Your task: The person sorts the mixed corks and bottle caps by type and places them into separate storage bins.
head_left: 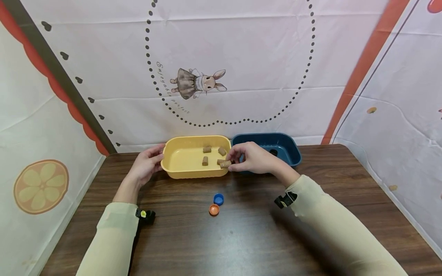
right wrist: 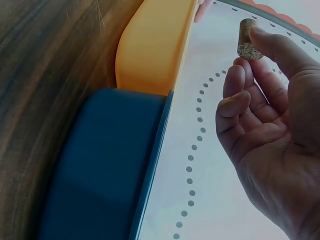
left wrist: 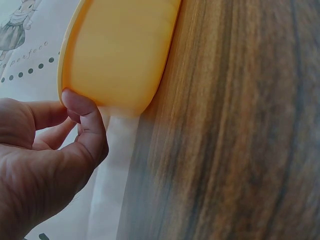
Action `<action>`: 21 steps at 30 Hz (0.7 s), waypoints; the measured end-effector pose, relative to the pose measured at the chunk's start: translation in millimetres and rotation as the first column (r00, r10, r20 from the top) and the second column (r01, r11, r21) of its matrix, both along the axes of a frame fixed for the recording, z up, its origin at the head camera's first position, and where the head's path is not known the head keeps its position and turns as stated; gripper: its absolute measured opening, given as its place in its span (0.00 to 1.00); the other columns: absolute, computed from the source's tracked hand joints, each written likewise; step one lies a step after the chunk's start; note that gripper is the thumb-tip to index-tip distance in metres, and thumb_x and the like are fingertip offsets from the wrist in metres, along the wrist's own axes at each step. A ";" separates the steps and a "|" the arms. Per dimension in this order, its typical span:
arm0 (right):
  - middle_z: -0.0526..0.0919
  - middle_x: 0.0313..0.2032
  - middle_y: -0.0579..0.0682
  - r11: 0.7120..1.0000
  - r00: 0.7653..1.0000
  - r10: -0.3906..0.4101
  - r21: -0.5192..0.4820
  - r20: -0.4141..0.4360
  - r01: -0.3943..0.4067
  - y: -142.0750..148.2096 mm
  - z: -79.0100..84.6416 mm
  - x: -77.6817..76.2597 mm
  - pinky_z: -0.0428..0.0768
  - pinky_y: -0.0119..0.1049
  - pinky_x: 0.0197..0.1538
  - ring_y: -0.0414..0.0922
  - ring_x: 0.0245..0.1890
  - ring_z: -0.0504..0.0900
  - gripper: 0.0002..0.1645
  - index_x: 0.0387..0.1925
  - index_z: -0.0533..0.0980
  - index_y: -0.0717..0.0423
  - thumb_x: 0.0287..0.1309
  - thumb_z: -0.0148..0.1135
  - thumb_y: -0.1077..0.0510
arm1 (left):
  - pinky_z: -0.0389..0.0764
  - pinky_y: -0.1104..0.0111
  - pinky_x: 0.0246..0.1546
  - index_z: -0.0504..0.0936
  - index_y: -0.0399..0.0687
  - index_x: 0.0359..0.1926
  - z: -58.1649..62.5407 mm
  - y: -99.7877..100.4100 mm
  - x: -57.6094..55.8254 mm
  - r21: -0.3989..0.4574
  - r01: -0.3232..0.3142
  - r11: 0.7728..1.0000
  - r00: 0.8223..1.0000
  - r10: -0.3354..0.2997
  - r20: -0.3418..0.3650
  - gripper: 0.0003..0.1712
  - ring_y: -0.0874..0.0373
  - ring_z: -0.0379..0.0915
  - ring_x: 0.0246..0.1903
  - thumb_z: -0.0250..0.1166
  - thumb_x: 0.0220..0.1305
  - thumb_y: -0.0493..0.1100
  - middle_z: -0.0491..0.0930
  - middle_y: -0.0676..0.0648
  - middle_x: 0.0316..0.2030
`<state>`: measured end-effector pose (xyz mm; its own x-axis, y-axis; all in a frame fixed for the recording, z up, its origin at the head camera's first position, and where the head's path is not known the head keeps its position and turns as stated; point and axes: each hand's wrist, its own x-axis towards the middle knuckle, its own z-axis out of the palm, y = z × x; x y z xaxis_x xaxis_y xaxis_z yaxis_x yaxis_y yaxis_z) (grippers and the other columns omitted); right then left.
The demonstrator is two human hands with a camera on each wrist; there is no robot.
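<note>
Head view placed the cork point(head_left: 225, 164) at the near right corner of the yellow tray point(head_left: 181, 161), pinched between the thumb and fingers of my right hand point(head_left: 253, 158). From the right wrist I saw its speckled lower end, with my remaining fingers curled loosely beneath.

Four other corks point(head_left: 205, 161) lay inside the tray, toward its right half, one partly hidden behind the piece I held; the left part of the floor gave me the most room within the rim. Just beside, the blue tray point(head_left: 286, 147) held a dark thing point(head_left: 273, 152) that I could not make out, and I could not tell whether the trays touched. Their far edges ran close to the patterned cloth point(head_left: 241, 103), leaving me little depth there. Toward my body the tabletop point(head_left: 241, 245) stretched wide, with a blue cap point(head_left: 218, 199) and an orange cap point(head_left: 214, 209) side by side in front of the yellow tray.

My left hand point(head_left: 146, 165) gripped that tray's left end, thumb at the rim, fingers behind it. My left forearm ran steeply up from below; my right one slanted in from the lower right, its hand over the blue tray's left end.
</note>
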<state>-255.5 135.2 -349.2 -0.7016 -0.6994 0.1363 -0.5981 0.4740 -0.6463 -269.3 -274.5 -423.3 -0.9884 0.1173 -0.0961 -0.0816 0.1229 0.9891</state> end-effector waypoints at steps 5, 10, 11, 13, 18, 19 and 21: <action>0.84 0.36 0.43 0.999 0.999 -0.034 -0.006 -0.007 0.034 -6.5 3.6 -9.6 0.82 0.39 0.40 0.43 0.38 0.81 0.10 0.44 0.85 0.48 0.64 0.77 0.54 | 0.85 0.72 0.42 0.59 0.44 0.83 -0.3 0.0 -0.5 0.000 0.002 1.000 1.000 -0.002 0.001 0.32 0.58 0.77 0.47 0.54 0.84 0.38 0.66 0.37 0.63; 0.85 0.38 0.43 0.998 0.998 -0.066 -0.007 -0.012 0.066 -15.7 5.4 -20.1 0.82 0.40 0.42 0.43 0.39 0.81 0.09 0.43 0.85 0.48 0.65 0.76 0.52 | 0.85 0.72 0.41 0.59 0.44 0.83 -1.7 -0.6 -1.2 -0.001 -0.001 1.000 1.000 0.001 0.001 0.32 0.57 0.76 0.47 0.53 0.84 0.38 0.65 0.35 0.65; 0.85 0.38 0.43 0.998 0.997 -0.070 -0.003 -0.016 0.070 -17.3 5.0 -22.5 0.82 0.39 0.43 0.43 0.39 0.81 0.09 0.43 0.85 0.49 0.65 0.76 0.52 | 0.85 0.72 0.41 0.59 0.44 0.84 -2.0 -0.8 -1.3 -0.002 0.000 1.000 1.000 0.000 0.001 0.32 0.57 0.76 0.47 0.53 0.84 0.38 0.65 0.35 0.65; 0.86 0.38 0.44 0.997 0.997 -0.077 0.000 -0.017 0.077 -20.7 4.1 -27.3 0.82 0.40 0.44 0.43 0.39 0.82 0.09 0.43 0.85 0.50 0.66 0.76 0.53 | 0.85 0.72 0.41 0.58 0.44 0.84 -2.6 -1.0 -1.5 -0.002 0.001 1.000 1.000 -0.001 0.001 0.33 0.56 0.76 0.48 0.53 0.84 0.38 0.65 0.35 0.65; 0.86 0.41 0.45 0.994 0.994 -0.105 0.009 -0.020 0.105 -28.3 -0.5 -38.4 0.83 0.40 0.46 0.44 0.41 0.82 0.11 0.45 0.85 0.52 0.66 0.76 0.54 | 0.84 0.72 0.41 0.58 0.42 0.83 -2.7 -0.9 -1.9 0.003 0.004 1.000 1.000 -0.004 -0.003 0.32 0.55 0.76 0.48 0.53 0.84 0.37 0.65 0.34 0.64; 0.86 0.41 0.45 0.994 0.994 -0.110 0.009 -0.019 0.111 -29.8 -2.0 -40.7 0.83 0.40 0.46 0.44 0.42 0.82 0.11 0.45 0.84 0.53 0.66 0.76 0.54 | 0.84 0.72 0.41 0.58 0.42 0.83 -2.6 -0.8 -2.0 0.004 0.004 1.000 1.000 -0.004 -0.006 0.32 0.55 0.77 0.48 0.52 0.84 0.37 0.65 0.34 0.64; 0.86 0.41 0.46 0.992 0.992 -0.122 0.013 -0.013 0.122 -33.3 -5.5 -45.5 0.82 0.41 0.47 0.44 0.42 0.82 0.11 0.46 0.84 0.54 0.66 0.75 0.54 | 0.84 0.72 0.40 0.58 0.41 0.83 -2.1 -0.5 -1.8 0.003 0.004 1.000 1.000 -0.004 -0.008 0.32 0.55 0.77 0.48 0.52 0.84 0.36 0.65 0.34 0.64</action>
<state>-301.0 101.9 -354.7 -0.7804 -0.6102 0.1362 -0.5426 0.5527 -0.6326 -271.1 -275.0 -425.4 -0.9887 0.1215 -0.0880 -0.0734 0.1199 0.9901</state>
